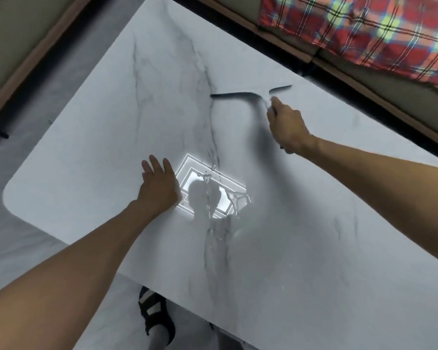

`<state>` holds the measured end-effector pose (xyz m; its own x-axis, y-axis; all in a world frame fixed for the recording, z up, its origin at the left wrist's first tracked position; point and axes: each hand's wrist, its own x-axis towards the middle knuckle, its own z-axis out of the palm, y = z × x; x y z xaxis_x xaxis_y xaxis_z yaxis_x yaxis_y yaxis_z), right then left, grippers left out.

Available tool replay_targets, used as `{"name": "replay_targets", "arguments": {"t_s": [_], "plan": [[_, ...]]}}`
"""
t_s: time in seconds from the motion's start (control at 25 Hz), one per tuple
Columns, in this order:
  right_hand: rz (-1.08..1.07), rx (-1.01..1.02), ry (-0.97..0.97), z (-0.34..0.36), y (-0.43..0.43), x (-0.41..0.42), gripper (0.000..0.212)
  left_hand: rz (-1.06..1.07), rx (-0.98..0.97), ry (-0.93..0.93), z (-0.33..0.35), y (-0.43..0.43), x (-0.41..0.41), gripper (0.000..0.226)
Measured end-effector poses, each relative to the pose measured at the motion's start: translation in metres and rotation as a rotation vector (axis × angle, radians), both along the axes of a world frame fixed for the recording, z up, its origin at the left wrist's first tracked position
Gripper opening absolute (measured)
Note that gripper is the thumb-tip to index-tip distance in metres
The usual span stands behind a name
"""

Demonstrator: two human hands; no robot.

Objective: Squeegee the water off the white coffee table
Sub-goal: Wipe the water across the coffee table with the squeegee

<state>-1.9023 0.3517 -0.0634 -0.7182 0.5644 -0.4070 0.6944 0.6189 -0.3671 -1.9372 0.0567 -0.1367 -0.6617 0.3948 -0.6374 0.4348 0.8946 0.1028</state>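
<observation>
Your right hand (286,127) is closed round the squeegee (250,96) handle, with the blade on the far side of the table (86,147), near the sofa edge. Your left hand (158,184) lies flat and open on the top, just beside the water (213,198) pooled around the bright reflection. The squeegee looks light, with a thin blade that probably flexes; hold low on the handle and press evenly so the edge seals. That polished top is likely slick when wet, so the bracing palm could slide.
</observation>
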Motion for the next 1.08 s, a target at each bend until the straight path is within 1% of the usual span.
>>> {"name": "replay_targets", "arguments": {"t_s": [0.08,0.12,0.16,0.28,0.36,0.4,0.48,0.52,0.56,0.64,0.76,0.84,0.92,1.0,1.08], "plan": [[0.308,0.021,-0.034,-0.004,-0.032,0.030,0.041,-0.007,0.000,0.011,-0.003,-0.001,0.001,0.072],[0.398,0.013,-0.063,-0.006,-0.043,0.047,0.044,0.002,0.009,0.006,-0.003,-0.001,0.002,0.074],[0.467,0.011,-0.086,-0.008,-0.049,0.065,0.045,0.013,0.005,-0.014,-0.001,-0.002,0.003,0.073],[0.639,0.036,-0.187,-0.003,-0.058,0.125,0.050,0.003,0.011,0.005,-0.007,-0.005,0.002,0.069],[0.709,0.052,-0.293,0.013,-0.059,0.165,0.055,0.028,0.029,-0.057,-0.005,-0.008,-0.003,0.069],[0.721,0.057,-0.335,0.024,-0.058,0.180,0.054,0.044,0.050,-0.087,-0.003,-0.013,-0.006,0.069],[0.706,0.061,-0.361,0.041,-0.056,0.190,0.043,0.071,0.101,-0.113,0.003,-0.029,-0.006,0.067],[0.661,0.058,-0.321,0.046,-0.056,0.184,0.038,0.105,0.136,-0.122,0.006,-0.041,-0.002,0.067],[0.592,0.050,-0.239,0.048,-0.058,0.168,0.037,0.163,0.165,-0.113,0.008,-0.055,0.007,0.067],[0.448,0.065,-0.092,0.044,-0.066,0.122,0.039,0.289,0.187,-0.066,0.010,-0.087,0.031,0.063],[0.227,0.019,-0.099,0.025,-0.097,0.055,0.035,0.415,0.052,0.007,0.009,-0.132,0.060,0.060],[0.139,-0.014,-0.120,0.012,-0.133,0.041,0.037,0.431,-0.026,-0.026,0.008,-0.153,0.071,0.063],[0.197,-0.006,-0.093,-0.002,-0.172,0.053,0.040,0.396,-0.039,-0.074,0.004,-0.163,0.076,0.067],[0.342,-0.030,-0.066,-0.007,-0.199,0.085,0.040,0.381,-0.032,-0.129,0.001,-0.164,0.075,0.070],[0.483,-0.030,-0.121,-0.004,-0.199,0.119,0.044,0.374,-0.031,-0.171,-0.001,-0.163,0.071,0.070]]}}
